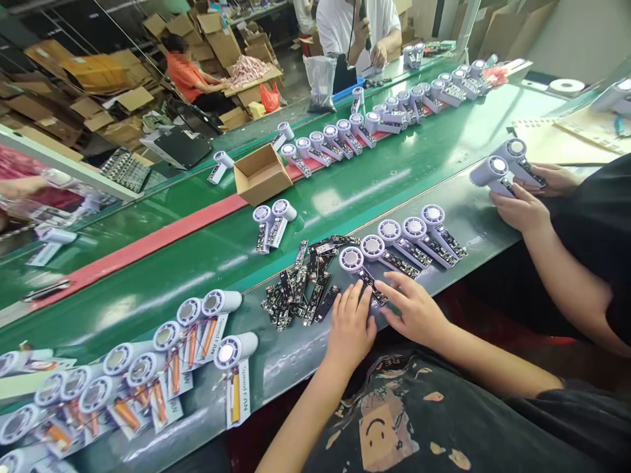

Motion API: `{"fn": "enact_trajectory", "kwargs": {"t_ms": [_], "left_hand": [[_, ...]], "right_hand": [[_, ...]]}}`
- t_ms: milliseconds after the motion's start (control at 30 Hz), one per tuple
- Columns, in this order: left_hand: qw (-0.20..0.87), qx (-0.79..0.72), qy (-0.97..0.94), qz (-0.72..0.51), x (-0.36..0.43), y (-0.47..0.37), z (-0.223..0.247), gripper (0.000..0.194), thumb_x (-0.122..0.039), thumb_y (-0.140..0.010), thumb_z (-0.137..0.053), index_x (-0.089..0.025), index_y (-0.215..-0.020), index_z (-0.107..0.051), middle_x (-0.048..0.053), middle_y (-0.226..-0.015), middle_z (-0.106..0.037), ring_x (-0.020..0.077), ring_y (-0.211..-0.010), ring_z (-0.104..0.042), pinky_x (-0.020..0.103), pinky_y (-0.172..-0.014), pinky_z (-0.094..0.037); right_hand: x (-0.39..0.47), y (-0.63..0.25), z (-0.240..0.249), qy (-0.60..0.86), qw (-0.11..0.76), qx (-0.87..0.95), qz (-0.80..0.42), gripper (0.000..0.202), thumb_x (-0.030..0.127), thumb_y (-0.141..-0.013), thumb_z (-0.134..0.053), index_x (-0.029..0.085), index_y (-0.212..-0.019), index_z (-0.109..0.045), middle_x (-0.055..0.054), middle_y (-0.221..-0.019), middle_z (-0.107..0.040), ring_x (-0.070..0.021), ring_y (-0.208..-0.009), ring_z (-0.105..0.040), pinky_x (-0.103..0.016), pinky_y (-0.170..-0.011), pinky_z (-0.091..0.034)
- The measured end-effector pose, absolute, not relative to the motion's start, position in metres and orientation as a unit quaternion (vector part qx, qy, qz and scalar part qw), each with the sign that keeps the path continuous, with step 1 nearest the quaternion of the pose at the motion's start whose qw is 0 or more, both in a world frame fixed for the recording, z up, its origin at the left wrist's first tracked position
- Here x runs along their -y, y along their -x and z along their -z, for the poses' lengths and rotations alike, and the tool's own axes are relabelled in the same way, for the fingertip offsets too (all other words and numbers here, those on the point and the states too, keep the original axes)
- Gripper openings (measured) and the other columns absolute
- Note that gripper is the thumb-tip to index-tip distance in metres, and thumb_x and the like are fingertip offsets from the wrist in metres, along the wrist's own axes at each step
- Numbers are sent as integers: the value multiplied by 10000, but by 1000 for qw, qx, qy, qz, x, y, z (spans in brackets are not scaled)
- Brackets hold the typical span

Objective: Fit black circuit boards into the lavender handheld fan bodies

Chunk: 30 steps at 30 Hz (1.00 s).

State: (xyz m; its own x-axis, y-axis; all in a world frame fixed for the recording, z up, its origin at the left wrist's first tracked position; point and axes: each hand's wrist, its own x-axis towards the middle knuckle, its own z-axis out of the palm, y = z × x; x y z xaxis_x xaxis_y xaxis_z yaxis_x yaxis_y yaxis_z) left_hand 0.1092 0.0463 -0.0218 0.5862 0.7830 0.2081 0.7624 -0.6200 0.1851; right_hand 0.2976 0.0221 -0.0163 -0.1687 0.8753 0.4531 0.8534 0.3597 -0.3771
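A row of lavender handheld fans lies before me on the bench, each with a round grille and a black circuit board in its handle. My left hand (351,325) is at the near end of the leftmost fan (351,259), its fingers stretched out and the fingertips at the left side of the circuit board (371,284). On the board's other side is my right hand (414,307), fingers spread, with the index fingertip close to or touching the board. Neither hand is wrapped round the fan. Left of them spreads a pile of loose circuit boards (298,286).
More fans (229,355) with orange-wrapped cells lie at the left. A green conveyor (197,240) bears a cardboard box (262,174) and another row of fans (340,138). At right, a co-worker's hands (527,207) hold two fans. Other people sit beyond the conveyor.
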Motion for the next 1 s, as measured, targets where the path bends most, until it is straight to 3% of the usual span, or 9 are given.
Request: {"fn": "enact_trajectory", "kwargs": {"t_ms": [100, 233, 400, 700, 1000], "left_hand": [[47, -437, -887, -141, -48, -112, 22, 556, -169, -867, -516, -163, -1420, -454, 158, -1495, -484, 302, -1351, -483, 529, -1121, -411], [52, -445, -883, -141, -47, -112, 20, 534, -182, -869, -521, -170, -1401, -475, 146, -1482, -503, 293, -1323, -508, 511, -1115, -420], [57, -458, -878, -129, -48, -111, 13, 549, -189, -871, -525, -171, -1416, -460, 124, -1473, -519, 281, -1320, -509, 490, -1116, -421], [26, -478, -870, -117, -55, -129, 5, 461, -151, -884, -488, -196, -1336, -566, 77, -1403, -598, 260, -1178, -593, 454, -1039, -464], [37, -480, -867, -127, -63, -135, 0, 384, -137, -868, -498, -177, -1222, -640, 93, -1313, -657, 248, -1048, -644, 449, -976, -488]], "right_hand": [[-24, -323, 7, 581, 317, 748, 36, 341, 258, -913, -552, 201, -1240, -629, -127, -1161, -624, -253, -1046, -602, -426, -915, -519], [-44, -344, 6, 607, 246, 753, 61, 388, 278, -913, -564, 141, -1270, -628, -154, -1224, -625, -280, -1074, -600, -420, -924, -501], [-54, -340, 8, 624, 177, 758, 61, 340, 272, -908, -571, 195, -1223, -675, -85, -1142, -687, -242, -942, -638, -359, -783, -472], [-61, -333, -16, 637, 37, 769, 30, 376, 287, -916, -545, 185, -1262, -653, -109, -1114, -698, -235, -845, -650, -352, -717, -407], [-65, -336, -18, 641, 38, 767, -5, 380, 307, -918, -559, 213, -1270, -667, -92, -1131, -691, -221, -863, -666, -341, -709, -437]]}}
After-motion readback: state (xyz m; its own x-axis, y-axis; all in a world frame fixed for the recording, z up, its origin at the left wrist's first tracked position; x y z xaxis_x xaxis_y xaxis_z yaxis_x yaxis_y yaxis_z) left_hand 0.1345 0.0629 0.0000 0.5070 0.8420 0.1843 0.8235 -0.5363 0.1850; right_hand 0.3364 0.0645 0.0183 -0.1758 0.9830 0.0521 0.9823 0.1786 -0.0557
